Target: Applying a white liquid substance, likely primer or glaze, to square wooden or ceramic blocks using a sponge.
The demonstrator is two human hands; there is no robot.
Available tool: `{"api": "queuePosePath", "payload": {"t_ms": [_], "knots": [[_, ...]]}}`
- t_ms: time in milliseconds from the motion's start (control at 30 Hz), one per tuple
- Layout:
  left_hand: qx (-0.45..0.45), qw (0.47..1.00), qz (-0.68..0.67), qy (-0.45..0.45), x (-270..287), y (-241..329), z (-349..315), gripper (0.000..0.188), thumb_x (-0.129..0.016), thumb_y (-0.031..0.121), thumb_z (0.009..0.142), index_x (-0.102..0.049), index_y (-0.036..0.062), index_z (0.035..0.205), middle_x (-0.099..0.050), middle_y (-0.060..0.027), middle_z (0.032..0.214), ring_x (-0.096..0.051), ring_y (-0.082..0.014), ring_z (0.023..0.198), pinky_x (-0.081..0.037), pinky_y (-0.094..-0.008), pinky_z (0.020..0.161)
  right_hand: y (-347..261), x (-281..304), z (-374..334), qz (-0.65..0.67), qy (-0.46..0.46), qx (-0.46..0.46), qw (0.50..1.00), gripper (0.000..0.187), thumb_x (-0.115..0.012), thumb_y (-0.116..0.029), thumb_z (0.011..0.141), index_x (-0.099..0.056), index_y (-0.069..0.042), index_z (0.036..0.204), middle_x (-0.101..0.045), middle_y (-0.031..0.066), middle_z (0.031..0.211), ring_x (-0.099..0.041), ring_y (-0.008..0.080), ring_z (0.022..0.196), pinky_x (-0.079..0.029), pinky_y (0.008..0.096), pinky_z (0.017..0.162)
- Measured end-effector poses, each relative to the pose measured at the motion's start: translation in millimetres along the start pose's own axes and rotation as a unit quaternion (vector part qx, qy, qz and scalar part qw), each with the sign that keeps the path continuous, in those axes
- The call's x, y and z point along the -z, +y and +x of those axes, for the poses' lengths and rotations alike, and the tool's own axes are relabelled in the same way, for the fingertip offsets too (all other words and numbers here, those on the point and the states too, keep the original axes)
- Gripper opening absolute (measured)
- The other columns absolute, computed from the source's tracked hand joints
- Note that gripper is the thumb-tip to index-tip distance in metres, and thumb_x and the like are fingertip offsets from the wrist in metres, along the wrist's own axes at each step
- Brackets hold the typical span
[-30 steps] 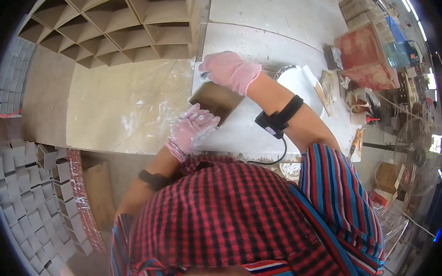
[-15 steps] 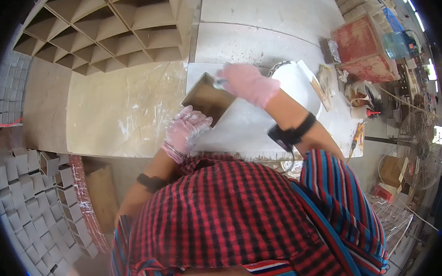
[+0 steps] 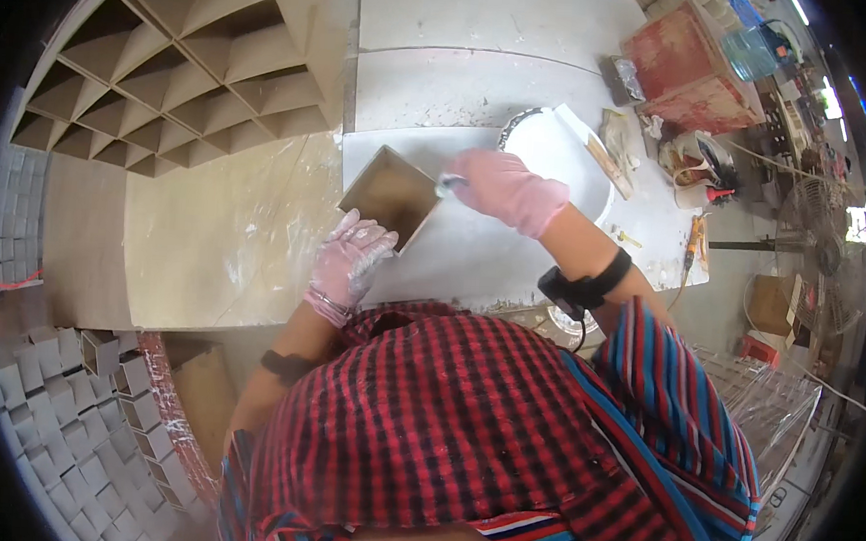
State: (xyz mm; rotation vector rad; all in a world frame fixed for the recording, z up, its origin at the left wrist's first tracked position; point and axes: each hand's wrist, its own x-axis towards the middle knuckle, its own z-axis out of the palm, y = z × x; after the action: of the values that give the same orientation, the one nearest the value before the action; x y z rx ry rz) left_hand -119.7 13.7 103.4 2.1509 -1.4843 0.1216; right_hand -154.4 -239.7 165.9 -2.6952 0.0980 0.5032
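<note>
An open, brownish-grey box (image 3: 388, 192) stands on the white sheet in front of me, its hollow inside facing up. My left hand (image 3: 347, 266), in a thin pink glove smeared with white, grips the box by its near left corner, fingers over the rim. Just past the box's right edge is my right hand (image 3: 501, 186), also in a pink glove. Its fingers are closed in a pinch around something small and pale, too blurred to name. To the right of that hand lies a round white tray (image 3: 556, 159) with a dark-stained rim.
A flat wooden-handled brush or scraper (image 3: 596, 150) rests across the tray's right side. Stacked open boxes (image 3: 189, 62) stand at the far left. A red, paint-worn crate (image 3: 694, 64) sits at the far right, near an orange-handled tool (image 3: 692, 243). Several pale boxes (image 3: 63, 418) fill the lower left.
My right hand has moved from over the box's far rim to beyond its right edge, nearer me. The whole view has shifted slightly; my left hand keeps its hold on the box.
</note>
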Motion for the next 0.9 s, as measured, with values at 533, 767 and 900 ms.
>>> {"api": "queuePosePath", "payload": {"t_ms": [533,767,900], "knots": [[0.004,1.000,-0.010,0.013,-3,1,7,0.019,-0.060,0.017,0.074,-0.063,0.0131,0.092,-0.063,-0.0051,0.092,-0.059,-0.0242,0.089,-0.041,-0.0401,0.087,139,-25,-48,-0.121,0.130,-0.191,0.965,0.017,-0.052,-0.018,0.077,-0.061,-0.006,0.087,-0.062,0.0151,0.084,-0.059,0.0327,0.080,-0.045,0.0391,0.072],[0.018,1.000,-0.002,0.002,-2,3,8,0.019,-0.060,0.018,0.074,-0.063,0.0132,0.091,-0.063,-0.0049,0.091,-0.059,-0.0240,0.088,-0.041,-0.0395,0.087,146,-37,-36,-0.155,0.101,-0.158,0.970,0.016,-0.052,-0.014,0.075,-0.060,-0.004,0.084,-0.061,0.0167,0.083,-0.059,0.0333,0.080,-0.046,0.0402,0.070],[0.009,1.000,0.009,0.000,-2,4,8,0.020,-0.059,0.016,0.074,-0.063,0.0107,0.093,-0.062,-0.0060,0.091,-0.059,-0.0236,0.089,-0.042,-0.0405,0.088,143,-35,-36,-0.151,0.076,-0.161,0.972,0.016,-0.051,-0.014,0.075,-0.060,-0.003,0.083,-0.061,0.0167,0.084,-0.059,0.0331,0.083,-0.046,0.0402,0.071]]}}
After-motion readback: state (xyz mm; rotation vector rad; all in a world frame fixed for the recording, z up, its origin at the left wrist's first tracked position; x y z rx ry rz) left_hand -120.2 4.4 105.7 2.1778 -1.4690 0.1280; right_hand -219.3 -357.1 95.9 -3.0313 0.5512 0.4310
